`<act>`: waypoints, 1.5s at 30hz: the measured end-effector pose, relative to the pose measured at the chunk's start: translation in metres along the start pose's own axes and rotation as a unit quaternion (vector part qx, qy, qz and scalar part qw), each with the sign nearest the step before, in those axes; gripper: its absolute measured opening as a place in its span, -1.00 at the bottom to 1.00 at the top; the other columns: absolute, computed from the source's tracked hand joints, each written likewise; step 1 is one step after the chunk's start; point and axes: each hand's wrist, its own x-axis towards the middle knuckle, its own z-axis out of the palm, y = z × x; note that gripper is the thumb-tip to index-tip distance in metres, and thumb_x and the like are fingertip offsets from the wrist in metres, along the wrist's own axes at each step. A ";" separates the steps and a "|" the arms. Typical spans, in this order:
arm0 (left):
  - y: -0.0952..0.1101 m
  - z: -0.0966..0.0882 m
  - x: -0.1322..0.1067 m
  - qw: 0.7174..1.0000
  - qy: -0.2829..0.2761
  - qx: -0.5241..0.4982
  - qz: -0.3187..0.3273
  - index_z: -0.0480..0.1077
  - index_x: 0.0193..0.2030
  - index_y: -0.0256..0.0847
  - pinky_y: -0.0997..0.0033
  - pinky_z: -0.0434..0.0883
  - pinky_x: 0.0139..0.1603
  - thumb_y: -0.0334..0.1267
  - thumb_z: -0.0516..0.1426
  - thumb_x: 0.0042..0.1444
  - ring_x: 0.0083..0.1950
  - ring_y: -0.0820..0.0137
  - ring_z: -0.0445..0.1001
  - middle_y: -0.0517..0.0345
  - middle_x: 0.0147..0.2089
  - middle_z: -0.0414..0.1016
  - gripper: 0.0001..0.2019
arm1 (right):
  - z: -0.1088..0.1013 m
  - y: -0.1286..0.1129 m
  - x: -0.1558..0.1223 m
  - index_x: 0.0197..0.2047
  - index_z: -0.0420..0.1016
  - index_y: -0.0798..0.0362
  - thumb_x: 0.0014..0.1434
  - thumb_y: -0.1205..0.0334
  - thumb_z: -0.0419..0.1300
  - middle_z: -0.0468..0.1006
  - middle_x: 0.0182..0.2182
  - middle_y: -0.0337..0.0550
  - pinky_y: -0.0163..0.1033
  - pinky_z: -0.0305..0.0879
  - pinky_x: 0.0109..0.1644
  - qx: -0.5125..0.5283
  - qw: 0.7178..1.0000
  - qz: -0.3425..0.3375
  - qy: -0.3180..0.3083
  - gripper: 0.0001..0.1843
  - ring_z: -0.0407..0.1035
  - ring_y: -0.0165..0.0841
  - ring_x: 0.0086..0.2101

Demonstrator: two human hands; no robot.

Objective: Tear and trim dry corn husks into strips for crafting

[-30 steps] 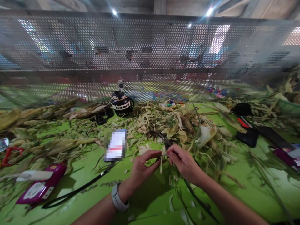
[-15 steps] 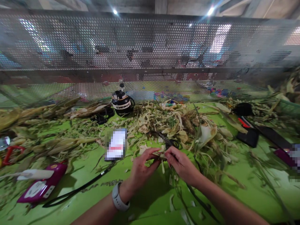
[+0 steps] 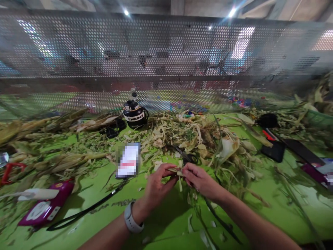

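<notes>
Between my two hands, over the green tabletop (image 3: 169, 215), is a small pale strip of dried corn husk (image 3: 180, 173). My left hand (image 3: 159, 182), with a watch on its wrist, pinches one end between thumb and fingers. The other end is in the closed fingertips of my right hand (image 3: 199, 178), and a short piece dangles between them. Just beyond my fingers lie black-handled scissors (image 3: 189, 158), partly among the husk scraps. A heap of shredded husk (image 3: 192, 133) spreads behind them. Fine details of the strip are too small to make out.
A phone with a blurred screen (image 3: 128, 160) and black strap lies left of my hands. Farther left is a purple device (image 3: 48, 201). A black jar (image 3: 134, 114) marked ENERGY stands before the perforated metal screen (image 3: 166, 48). Black flat items (image 3: 273, 150) lie at right.
My right hand has shifted slightly, its fingers turning more over the strip. My left hand keeps its pinch. The whole view has moved a little.
</notes>
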 end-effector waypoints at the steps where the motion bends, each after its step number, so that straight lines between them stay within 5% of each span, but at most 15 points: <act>1: 0.000 0.000 0.000 1.000 -0.005 -0.004 -0.002 0.31 -0.11 -0.19 0.37 0.49 -0.15 -0.34 0.15 0.02 -0.21 0.37 0.55 0.10 -0.20 0.56 -0.75 | 0.000 0.001 0.001 -0.47 0.16 0.06 0.18 -0.15 -0.01 0.17 -0.63 -0.38 -0.41 -0.09 -0.59 0.005 1.000 0.009 0.002 -0.57 0.01 -0.55 -0.61; 10: 0.010 -0.007 0.004 0.996 -0.073 -0.046 -0.026 0.29 -0.09 -0.23 0.36 0.49 -0.11 -0.30 0.21 -0.03 -0.17 0.36 0.54 0.06 -0.17 0.55 -0.67 | -0.004 0.005 0.003 -0.48 0.16 0.07 0.11 -0.21 0.02 0.14 -0.64 -0.40 -0.39 -0.13 -0.58 0.029 0.999 0.025 0.002 -0.52 -0.03 -0.55 -0.61; 23: 0.022 -0.003 0.001 0.995 0.016 -0.047 -0.083 0.34 -0.18 -0.23 0.44 0.46 -0.26 -0.25 0.28 -0.11 -0.30 0.38 0.53 0.13 -0.31 0.55 -0.66 | 0.003 0.012 0.010 -0.49 0.23 0.09 -0.06 -0.21 0.19 0.16 -0.68 -0.43 -0.41 -0.16 -0.61 0.107 0.993 0.042 0.005 -0.51 -0.02 -0.60 -0.65; 28: 0.024 -0.005 0.004 0.985 -0.001 -0.112 -0.131 0.31 -0.16 -0.23 0.48 0.40 -0.26 -0.26 0.29 -0.13 -0.28 0.41 0.50 0.15 -0.31 0.53 -0.63 | 0.003 0.009 0.010 -0.49 0.19 0.07 -0.12 -0.10 0.28 0.17 -0.69 -0.46 -0.43 -0.17 -0.64 0.142 0.987 0.060 0.032 -0.55 -0.04 -0.62 -0.68; 33: 0.018 -0.007 0.007 0.951 -0.037 -0.227 -0.206 0.27 -0.14 -0.22 0.52 0.33 -0.35 -0.25 0.31 -0.16 -0.38 0.48 0.44 0.23 -0.39 0.48 -0.56 | -0.009 0.008 0.008 -0.41 0.26 0.08 -0.07 0.01 0.22 0.26 -0.65 -0.40 -0.43 -0.09 -0.65 0.155 0.986 0.064 -0.022 -0.67 0.04 -0.58 -0.69; 38: 0.015 -0.005 0.007 0.927 -0.098 -0.271 -0.239 0.24 -0.15 -0.20 0.50 0.33 -0.31 -0.27 0.32 -0.17 -0.36 0.48 0.44 0.23 -0.36 0.48 -0.56 | -0.016 0.005 0.005 -0.47 0.29 0.09 0.12 -0.07 0.03 0.26 -0.59 -0.32 -0.38 0.01 -0.54 0.007 0.998 -0.002 -0.057 -0.62 0.13 -0.50 -0.57; 45: 0.006 -0.004 0.005 0.940 -0.140 -0.213 -0.227 0.21 -0.11 -0.22 0.56 0.23 -0.43 -0.25 0.30 -0.14 -0.44 0.54 0.35 0.29 -0.45 0.37 -0.54 | -0.008 0.006 0.003 -0.55 0.17 0.08 0.21 0.00 -0.03 0.10 -0.58 -0.34 -0.37 -0.05 -0.47 -0.155 0.983 -0.061 -0.077 -0.59 0.03 -0.50 -0.53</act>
